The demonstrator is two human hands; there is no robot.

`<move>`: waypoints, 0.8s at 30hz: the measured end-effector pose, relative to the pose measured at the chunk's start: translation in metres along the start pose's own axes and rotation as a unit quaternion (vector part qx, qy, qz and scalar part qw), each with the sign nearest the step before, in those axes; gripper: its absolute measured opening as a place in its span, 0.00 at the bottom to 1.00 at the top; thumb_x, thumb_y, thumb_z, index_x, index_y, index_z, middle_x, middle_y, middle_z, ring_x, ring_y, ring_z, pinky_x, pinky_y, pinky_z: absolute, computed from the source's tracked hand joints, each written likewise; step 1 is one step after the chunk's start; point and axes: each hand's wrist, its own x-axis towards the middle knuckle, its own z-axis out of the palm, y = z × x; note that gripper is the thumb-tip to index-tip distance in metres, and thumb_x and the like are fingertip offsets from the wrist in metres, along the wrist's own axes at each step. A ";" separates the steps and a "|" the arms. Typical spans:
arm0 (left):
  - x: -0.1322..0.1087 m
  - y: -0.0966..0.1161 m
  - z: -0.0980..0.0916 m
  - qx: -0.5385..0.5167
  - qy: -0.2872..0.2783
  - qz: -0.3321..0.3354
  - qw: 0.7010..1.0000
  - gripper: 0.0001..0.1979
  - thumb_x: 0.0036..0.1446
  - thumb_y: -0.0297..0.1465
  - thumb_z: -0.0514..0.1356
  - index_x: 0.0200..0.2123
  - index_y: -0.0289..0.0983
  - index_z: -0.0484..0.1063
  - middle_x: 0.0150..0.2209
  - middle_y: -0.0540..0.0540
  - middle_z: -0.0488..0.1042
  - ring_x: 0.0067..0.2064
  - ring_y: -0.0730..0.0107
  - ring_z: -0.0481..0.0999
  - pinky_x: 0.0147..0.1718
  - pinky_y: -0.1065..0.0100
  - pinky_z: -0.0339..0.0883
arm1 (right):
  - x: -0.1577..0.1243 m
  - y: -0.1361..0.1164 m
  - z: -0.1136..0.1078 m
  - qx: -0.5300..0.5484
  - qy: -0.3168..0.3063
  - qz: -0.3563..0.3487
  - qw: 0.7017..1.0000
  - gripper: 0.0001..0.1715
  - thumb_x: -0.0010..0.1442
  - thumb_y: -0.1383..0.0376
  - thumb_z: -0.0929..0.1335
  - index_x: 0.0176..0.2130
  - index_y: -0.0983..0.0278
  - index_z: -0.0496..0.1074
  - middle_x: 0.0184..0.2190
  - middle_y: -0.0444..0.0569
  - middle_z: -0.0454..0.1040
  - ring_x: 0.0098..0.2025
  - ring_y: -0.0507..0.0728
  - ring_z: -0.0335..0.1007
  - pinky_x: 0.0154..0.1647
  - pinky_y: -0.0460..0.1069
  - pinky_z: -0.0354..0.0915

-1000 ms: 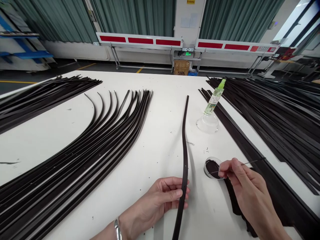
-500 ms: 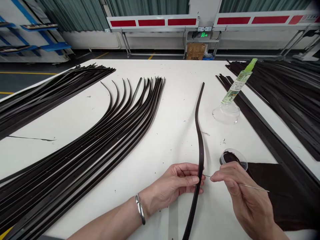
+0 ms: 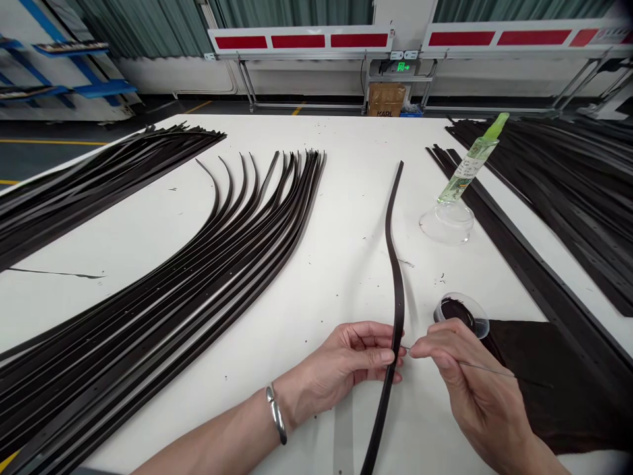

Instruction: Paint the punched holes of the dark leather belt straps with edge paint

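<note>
My left hand pinches a long, dark leather-like strip between thumb and fingers, holding it on edge above the white table. The strip curves away from me toward the far side. My right hand grips a thin metal needle-like rod, whose front end reaches the strip's right side beside my left fingertips. Exactly what its tip touches is too small to tell. Just beyond my right hand stands a small clear cup with dark paste or paint inside. A dark cloth lies under and right of that hand.
Many dark strips fan out at left, with another bundle behind them. More strips lie at right. A green-capped spray bottle leans above a clear round dish. Small dark crumbs dot the white table.
My right hand has shifted slightly left, closer to the strip, with the thin rod. My left hand and the strip stay in place.
</note>
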 end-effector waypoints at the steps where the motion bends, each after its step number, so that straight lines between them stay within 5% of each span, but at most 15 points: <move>1: 0.000 0.000 0.000 0.002 -0.002 0.002 1.000 0.13 0.50 0.27 0.69 0.42 0.36 0.78 0.39 0.44 0.77 0.37 0.68 0.75 0.42 0.61 0.70 | 0.000 0.000 0.000 -0.004 -0.001 -0.005 1.000 0.18 0.60 0.80 0.61 0.44 0.63 0.69 0.34 0.48 0.77 0.36 0.55 0.71 0.41 0.55 0.67; 24: 0.000 -0.002 -0.001 0.008 -0.004 0.013 1.000 0.12 0.54 0.25 0.66 0.44 0.34 0.76 0.39 0.43 0.76 0.41 0.67 0.75 0.45 0.59 0.71 | 0.000 -0.002 0.004 0.000 -0.002 -0.015 1.000 0.17 0.61 0.80 0.61 0.43 0.64 0.68 0.34 0.49 0.76 0.35 0.55 0.70 0.39 0.54 0.67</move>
